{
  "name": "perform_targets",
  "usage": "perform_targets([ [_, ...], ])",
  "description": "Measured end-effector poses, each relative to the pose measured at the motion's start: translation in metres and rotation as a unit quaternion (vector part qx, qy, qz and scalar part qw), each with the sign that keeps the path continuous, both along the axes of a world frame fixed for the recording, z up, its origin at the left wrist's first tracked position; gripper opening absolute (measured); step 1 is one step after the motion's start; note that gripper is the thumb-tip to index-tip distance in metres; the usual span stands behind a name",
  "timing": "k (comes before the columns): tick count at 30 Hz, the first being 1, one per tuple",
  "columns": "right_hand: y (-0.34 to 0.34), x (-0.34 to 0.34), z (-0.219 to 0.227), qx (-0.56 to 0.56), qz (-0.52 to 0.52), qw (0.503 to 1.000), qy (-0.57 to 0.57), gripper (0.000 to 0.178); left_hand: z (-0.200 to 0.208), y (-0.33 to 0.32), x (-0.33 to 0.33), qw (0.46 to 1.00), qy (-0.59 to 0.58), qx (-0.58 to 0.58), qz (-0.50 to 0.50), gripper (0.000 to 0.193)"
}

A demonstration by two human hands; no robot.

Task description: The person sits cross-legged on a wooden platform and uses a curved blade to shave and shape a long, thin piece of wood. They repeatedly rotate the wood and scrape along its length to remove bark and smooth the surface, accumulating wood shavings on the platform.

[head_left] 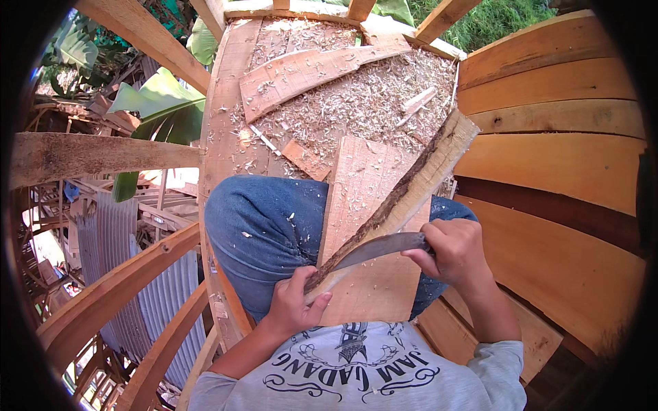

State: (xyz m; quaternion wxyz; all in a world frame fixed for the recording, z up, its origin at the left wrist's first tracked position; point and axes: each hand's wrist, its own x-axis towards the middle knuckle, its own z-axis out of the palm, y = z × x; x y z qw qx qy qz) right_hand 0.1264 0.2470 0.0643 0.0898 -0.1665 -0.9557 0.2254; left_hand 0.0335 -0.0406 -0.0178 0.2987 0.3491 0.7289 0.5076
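A long strip of wood with a dark, bark-like edge slants from my lap up to the far right. My left hand is closed around its near end. My right hand grips a knife with a dark, slightly curved blade; the fist hides most of the handle. The blade lies across the strip, its far end close to my left hand. Beneath the strip a wide flat board rests between my knees, dusted with shavings.
Shavings cover the wooden floor ahead, with a long cut plank and a small wood block among them. Horizontal planks form a wall on the right. Spaced beams stand on the left, with corrugated sheets below.
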Motion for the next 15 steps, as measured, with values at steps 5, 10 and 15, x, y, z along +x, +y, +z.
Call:
perform_targets([
  [5, 0.017, -0.009, -0.006, 0.017, -0.043, 0.999, -0.019, 0.039, 0.001, 0.004, 0.001, 0.999, 0.002, 0.000, 0.033, 0.038],
  [10, -0.007, -0.019, 0.005, -0.038, -0.051, 0.997, -0.046, 0.039, 0.000, 0.002, 0.000, 0.999, 0.017, 0.000, 0.032, 0.038],
  [15, -0.017, -0.011, 0.008, 0.029, 0.034, 0.996, -0.072, 0.038, -0.001, 0.004, -0.001, 0.999, 0.030, 0.011, 0.035, 0.039],
])
